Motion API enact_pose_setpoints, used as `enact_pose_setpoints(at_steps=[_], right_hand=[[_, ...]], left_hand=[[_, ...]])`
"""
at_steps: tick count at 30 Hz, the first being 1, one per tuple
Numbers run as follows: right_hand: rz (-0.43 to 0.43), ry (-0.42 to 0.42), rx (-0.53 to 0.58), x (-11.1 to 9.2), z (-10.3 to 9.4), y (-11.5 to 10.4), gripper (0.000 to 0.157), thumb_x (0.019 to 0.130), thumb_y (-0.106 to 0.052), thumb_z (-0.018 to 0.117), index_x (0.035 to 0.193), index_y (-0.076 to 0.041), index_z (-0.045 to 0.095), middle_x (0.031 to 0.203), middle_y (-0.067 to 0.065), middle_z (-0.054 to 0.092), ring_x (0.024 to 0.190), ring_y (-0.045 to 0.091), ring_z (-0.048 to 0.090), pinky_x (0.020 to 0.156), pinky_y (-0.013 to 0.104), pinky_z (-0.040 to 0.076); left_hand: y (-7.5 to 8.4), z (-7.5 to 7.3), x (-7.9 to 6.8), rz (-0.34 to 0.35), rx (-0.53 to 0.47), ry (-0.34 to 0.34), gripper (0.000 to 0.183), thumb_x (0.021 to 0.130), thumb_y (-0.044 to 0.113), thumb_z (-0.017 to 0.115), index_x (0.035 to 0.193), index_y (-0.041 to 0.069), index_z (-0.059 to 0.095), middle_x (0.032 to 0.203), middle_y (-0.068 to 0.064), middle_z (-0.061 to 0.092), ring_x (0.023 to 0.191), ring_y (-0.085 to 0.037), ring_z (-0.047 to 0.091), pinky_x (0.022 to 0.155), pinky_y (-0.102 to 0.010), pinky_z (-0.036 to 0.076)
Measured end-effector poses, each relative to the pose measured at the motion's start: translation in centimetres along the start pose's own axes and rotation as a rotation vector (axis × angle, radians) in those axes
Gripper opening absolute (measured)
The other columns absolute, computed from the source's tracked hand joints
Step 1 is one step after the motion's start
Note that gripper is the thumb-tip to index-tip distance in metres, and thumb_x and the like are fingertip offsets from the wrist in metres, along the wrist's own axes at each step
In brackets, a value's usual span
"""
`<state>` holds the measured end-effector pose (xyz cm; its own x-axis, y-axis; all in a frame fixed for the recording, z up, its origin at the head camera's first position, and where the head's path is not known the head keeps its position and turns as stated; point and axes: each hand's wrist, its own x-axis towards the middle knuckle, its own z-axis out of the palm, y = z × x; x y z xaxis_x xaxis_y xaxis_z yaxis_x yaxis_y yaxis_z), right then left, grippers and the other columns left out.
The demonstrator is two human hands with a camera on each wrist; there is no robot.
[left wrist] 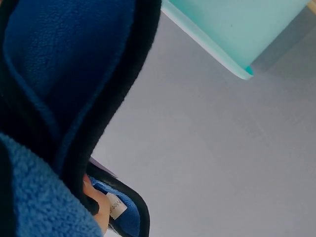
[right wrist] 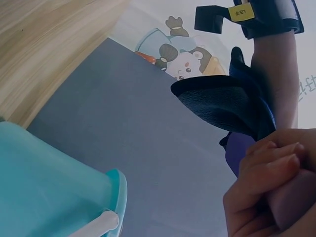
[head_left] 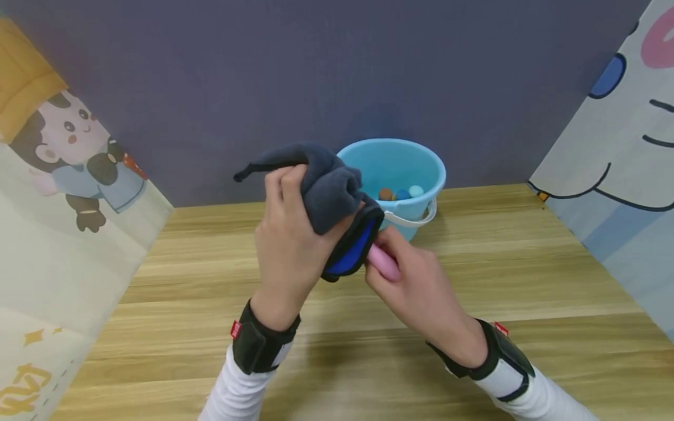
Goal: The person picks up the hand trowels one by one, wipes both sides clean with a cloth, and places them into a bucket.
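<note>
My left hand (head_left: 289,245) grips a bunched fleece cloth (head_left: 329,196), dark grey outside, with bright blue and black edging on one part. In the left wrist view its blue fleece (left wrist: 74,49) fills the left side, and a white label (left wrist: 116,206) shows near a fingertip. My right hand (head_left: 426,286) holds a rounded pink handle (head_left: 384,263) close against the blue-and-black edge. A purple part (right wrist: 238,150) shows beyond the right fingers in the right wrist view; whether it joins the handle cannot be told. The handle's far end is hidden by the cloth.
Behind the hands a light blue bucket (head_left: 392,153) with a white handle (head_left: 411,221) stands on the wood-patterned tabletop (head_left: 210,280). Small round things (head_left: 402,195) in brown, blue and pale teal lie inside it. A grey panel (head_left: 263,76) rises at the back; printed sheets flank both sides.
</note>
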<state>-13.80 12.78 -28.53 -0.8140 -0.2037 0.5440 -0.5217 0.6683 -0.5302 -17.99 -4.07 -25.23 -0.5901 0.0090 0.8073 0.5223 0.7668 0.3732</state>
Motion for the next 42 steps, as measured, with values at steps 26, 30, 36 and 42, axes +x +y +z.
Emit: enact_pose_setpoints(at_steps=[26, 30, 36, 42], right_hand=[[-0.015, -0.047, 0.011, -0.1, -0.1, -0.5, 0.019, 0.082, -0.013, 0.068, 0.099, -0.010, 0.060, 0.075, 0.001, 0.068, 0.056, 0.006, 0.052, 0.048, 0.025, 0.048], [-0.047, -0.032, 0.007, 0.0, 0.0, -0.5, 0.016, 0.081, -0.012, 0.068, 0.095, -0.011, 0.061, 0.071, -0.001, 0.065, 0.053, 0.005, 0.050, 0.046, 0.022, 0.044], [-0.078, -0.014, 0.012, -0.1, 0.0, -0.6, 0.015, 0.080, -0.011, 0.068, 0.093, -0.013, 0.062, 0.069, -0.002, 0.063, 0.052, 0.005, 0.049, 0.045, 0.021, 0.043], [-0.086, -0.029, 0.030, -0.1, 0.1, -0.6, 0.014, 0.080, -0.010, 0.068, 0.092, -0.013, 0.062, 0.069, -0.001, 0.064, 0.052, 0.004, 0.049, 0.044, 0.021, 0.042]], left_hand=[[-1.0, -1.4, 0.9, -0.111, -0.061, 0.010, 0.071, 0.078, 0.052, 0.072, 0.125, 0.004, 0.047, 0.111, -0.020, 0.053, 0.080, -0.030, 0.063, 0.063, -0.051, 0.060], [-1.2, -1.7, 1.0, -0.163, -0.073, 0.009, 0.072, 0.077, 0.052, 0.072, 0.127, 0.006, 0.047, 0.113, -0.020, 0.053, 0.083, -0.031, 0.063, 0.067, -0.053, 0.059], [-1.7, -2.1, 1.2, -0.179, -0.104, 0.010, 0.071, 0.078, 0.051, 0.072, 0.129, 0.007, 0.047, 0.117, -0.020, 0.053, 0.094, -0.031, 0.062, 0.076, -0.055, 0.058], [-2.3, -2.5, 1.3, -0.196, -0.110, -0.002, 0.071, 0.079, 0.048, 0.072, 0.129, 0.005, 0.046, 0.117, -0.021, 0.052, 0.098, -0.031, 0.061, 0.081, -0.056, 0.056]])
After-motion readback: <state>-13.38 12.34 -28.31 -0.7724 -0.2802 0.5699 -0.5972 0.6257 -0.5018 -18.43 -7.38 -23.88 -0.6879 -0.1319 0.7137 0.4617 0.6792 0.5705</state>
